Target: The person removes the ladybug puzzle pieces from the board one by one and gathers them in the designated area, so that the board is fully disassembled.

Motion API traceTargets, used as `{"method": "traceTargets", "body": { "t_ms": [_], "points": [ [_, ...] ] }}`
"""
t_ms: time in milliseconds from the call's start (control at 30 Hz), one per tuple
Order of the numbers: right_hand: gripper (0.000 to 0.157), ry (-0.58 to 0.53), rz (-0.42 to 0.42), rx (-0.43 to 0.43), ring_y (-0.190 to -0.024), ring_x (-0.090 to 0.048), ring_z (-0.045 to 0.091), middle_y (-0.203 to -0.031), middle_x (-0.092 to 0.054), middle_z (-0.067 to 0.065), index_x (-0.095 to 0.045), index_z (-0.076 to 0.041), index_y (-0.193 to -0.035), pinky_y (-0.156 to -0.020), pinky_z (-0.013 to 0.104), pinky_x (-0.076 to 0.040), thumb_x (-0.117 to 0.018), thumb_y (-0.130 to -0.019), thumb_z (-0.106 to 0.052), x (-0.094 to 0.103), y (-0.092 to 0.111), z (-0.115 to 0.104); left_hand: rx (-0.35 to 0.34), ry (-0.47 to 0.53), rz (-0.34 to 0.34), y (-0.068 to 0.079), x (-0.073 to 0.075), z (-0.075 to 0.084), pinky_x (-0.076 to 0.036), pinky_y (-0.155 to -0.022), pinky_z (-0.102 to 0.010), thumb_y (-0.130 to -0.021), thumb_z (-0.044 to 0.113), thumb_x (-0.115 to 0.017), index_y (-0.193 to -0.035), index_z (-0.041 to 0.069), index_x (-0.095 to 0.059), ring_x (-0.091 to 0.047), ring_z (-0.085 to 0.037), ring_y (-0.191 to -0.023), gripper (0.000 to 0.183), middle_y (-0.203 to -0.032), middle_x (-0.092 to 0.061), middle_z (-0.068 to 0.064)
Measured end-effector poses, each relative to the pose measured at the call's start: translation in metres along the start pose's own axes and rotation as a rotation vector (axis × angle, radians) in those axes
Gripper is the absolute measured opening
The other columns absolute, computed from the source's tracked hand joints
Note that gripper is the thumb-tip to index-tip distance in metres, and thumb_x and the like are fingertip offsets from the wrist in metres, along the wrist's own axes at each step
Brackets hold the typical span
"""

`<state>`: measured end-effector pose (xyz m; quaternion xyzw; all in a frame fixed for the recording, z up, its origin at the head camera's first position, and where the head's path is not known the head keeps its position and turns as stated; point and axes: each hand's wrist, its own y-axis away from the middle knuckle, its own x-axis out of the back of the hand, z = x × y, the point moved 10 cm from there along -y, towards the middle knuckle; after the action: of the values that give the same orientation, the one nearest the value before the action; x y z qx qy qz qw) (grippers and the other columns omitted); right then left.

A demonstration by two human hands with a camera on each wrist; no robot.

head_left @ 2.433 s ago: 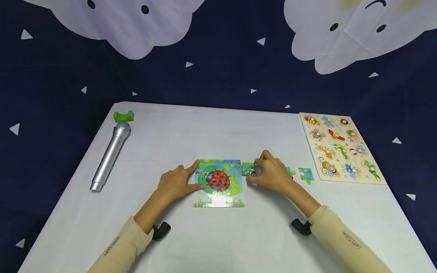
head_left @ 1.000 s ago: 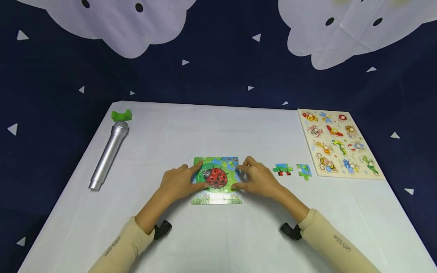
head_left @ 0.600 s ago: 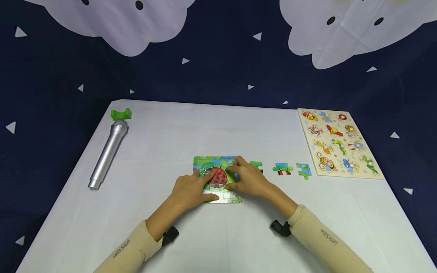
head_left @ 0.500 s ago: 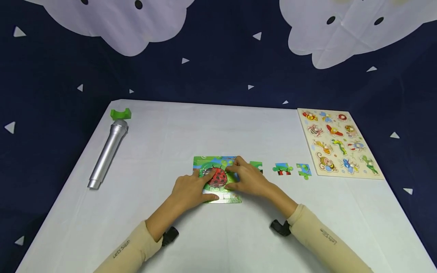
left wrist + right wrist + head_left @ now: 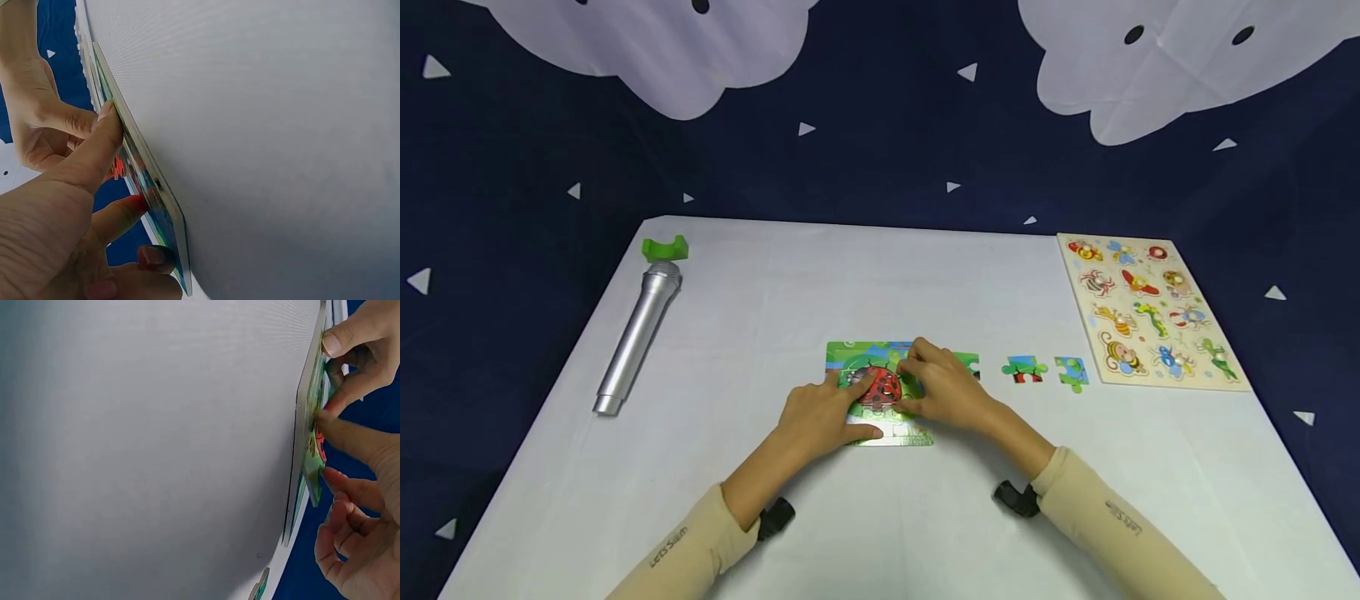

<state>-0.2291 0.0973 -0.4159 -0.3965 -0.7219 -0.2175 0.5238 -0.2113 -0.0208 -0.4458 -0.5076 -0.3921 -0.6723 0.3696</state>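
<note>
A square ladybug jigsaw puzzle point(image 5: 895, 435) lies flat on the white table. My left hand point(image 5: 817, 419) rests over its left side, index finger and thumb stretched out and touching its face. On the right side my right hand point(image 5: 951, 387) pinches a puzzle piece point(image 5: 313, 481) between thumb and index finger. In the right wrist view that piece is tilted, one end raised off the board. My left fingertips meet the same board in the left wrist view. Three loose pieces sit to the right: a partly covered green piece point(image 5: 967, 362), a red-and-green piece point(image 5: 1024, 368) and a blue-green piece point(image 5: 1072, 372).
A wooden insect peg board point(image 5: 1150, 317) lies at the back right of the table point(image 5: 820, 283). At the far left are a silver toy microphone point(image 5: 638, 342) and a green cradle-shaped block point(image 5: 666, 249). A dark cloth with clouds hangs behind.
My right hand has moved left from the loose pieces onto the puzzle's right side. My left hand has slid from the puzzle's left edge further onto its face.
</note>
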Motion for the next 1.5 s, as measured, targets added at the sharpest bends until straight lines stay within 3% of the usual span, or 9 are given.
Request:
{"method": "traceTargets", "body": {
  "t_ms": [233, 533, 800, 1167, 1500],
  "points": [
    [0.034, 0.004, -0.005, -0.001, -0.074, -0.041, 0.01, -0.091, -0.048, -0.001, -0.075, -0.007, -0.1, -0.071, 0.03, -0.037, -0.086, -0.078, -0.03, 0.0, -0.003, 0.0, 0.007, 0.015, -0.002, 0.001, 0.001, -0.001, -0.035, -0.045, -0.03, -0.074, 0.074, -0.068, -0.146, 0.03, -0.051, -0.044, -0.02, -0.048, 0.086, -0.139, -0.053, -0.029],
    [0.035, 0.165, -0.082, 0.058, -0.081, -0.05, 0.015, -0.09, -0.053, -0.001, -0.078, -0.008, -0.1, -0.073, 0.035, -0.042, -0.083, -0.079, -0.036, -0.001, -0.011, -0.01, 0.002, 0.026, 0.002, 0.001, -0.001, -0.001, -0.035, -0.045, -0.03, -0.074, 0.074, -0.067, -0.146, 0.03, -0.051, -0.043, -0.02, -0.049, 0.086, -0.139, -0.053, -0.03],
    [0.03, 0.224, -0.156, 0.068, -0.08, -0.055, 0.015, -0.09, -0.057, -0.002, -0.079, -0.012, -0.095, -0.073, 0.036, -0.044, -0.085, -0.078, -0.036, -0.003, -0.018, -0.012, 0.006, 0.031, -0.012, 0.001, -0.002, -0.001, -0.037, -0.048, -0.032, -0.075, 0.074, -0.067, -0.146, 0.03, -0.051, -0.047, -0.022, -0.052, 0.085, -0.14, -0.052, -0.029],
    [0.038, 0.021, -0.122, 0.041, -0.08, -0.055, 0.013, -0.097, -0.062, 0.002, -0.078, -0.009, -0.106, -0.078, 0.037, -0.047, -0.084, -0.078, -0.033, 0.01, -0.005, 0.013, -0.002, 0.017, 0.004, 0.001, -0.001, -0.001, -0.041, -0.049, -0.033, -0.074, 0.074, -0.067, -0.146, 0.03, -0.052, -0.054, -0.026, -0.055, 0.085, -0.137, -0.056, -0.027],
    [0.038, 0.009, -0.098, 0.061, -0.083, -0.053, 0.012, -0.1, -0.06, 0.001, -0.077, -0.007, -0.109, -0.079, 0.036, -0.045, -0.084, -0.079, -0.029, 0.012, 0.009, 0.02, -0.011, 0.026, 0.017, 0.002, 0.002, 0.001, -0.041, -0.047, -0.033, -0.074, 0.072, -0.069, -0.145, 0.028, -0.053, -0.052, -0.026, -0.054, 0.084, -0.136, -0.056, -0.029]
  ]
}}
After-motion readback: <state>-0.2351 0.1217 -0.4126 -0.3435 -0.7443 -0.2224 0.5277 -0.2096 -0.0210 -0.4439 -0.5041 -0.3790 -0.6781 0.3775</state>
